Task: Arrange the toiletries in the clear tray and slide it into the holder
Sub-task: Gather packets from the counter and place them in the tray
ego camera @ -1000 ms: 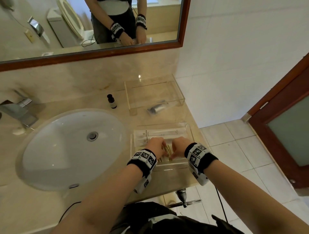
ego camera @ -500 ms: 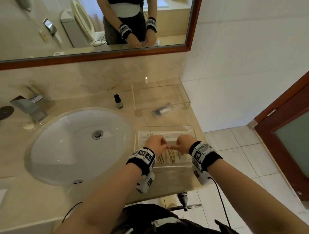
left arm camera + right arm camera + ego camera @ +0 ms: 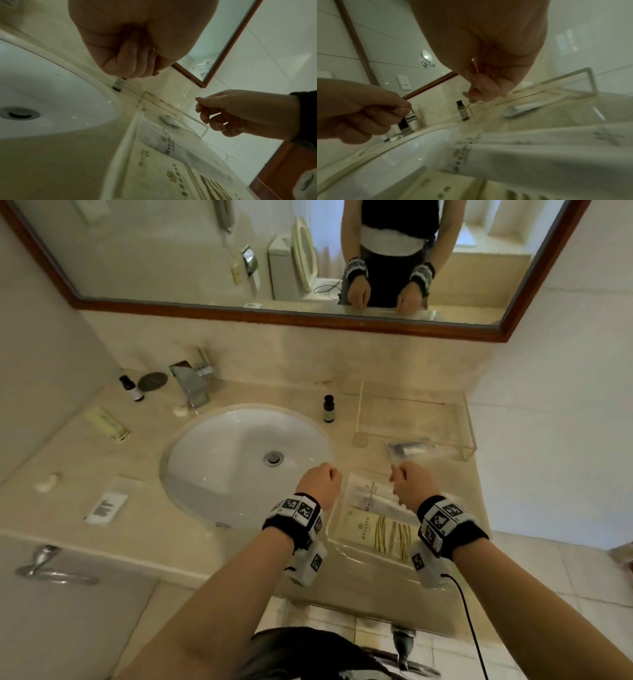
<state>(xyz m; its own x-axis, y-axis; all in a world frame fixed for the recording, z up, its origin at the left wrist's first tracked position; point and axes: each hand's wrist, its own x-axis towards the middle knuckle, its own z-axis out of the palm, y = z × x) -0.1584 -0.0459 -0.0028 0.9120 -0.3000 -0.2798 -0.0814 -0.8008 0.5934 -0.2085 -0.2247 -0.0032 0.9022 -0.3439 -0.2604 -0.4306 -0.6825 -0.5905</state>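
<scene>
While packets fill tray (image 3: 337, 537) — hands (image 3: 320, 482) curled

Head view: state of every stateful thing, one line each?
left hand: fingers curled, holds nothing
right hand: fingers curled, grip unclear
clear tray: on counter, packets inside, not in holder
holder: empty, wrapped item lies in front
dark bottle: upright, capped
sink: dry, drain open

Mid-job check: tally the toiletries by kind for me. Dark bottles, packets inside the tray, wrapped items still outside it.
Dark bottles: 2, right of the basin and left of the tap.
Packets in the clear tray: 2, white and striped.
Wrapped items outside: 3, yellow, white, one at the holder.
Total: 7.
</scene>
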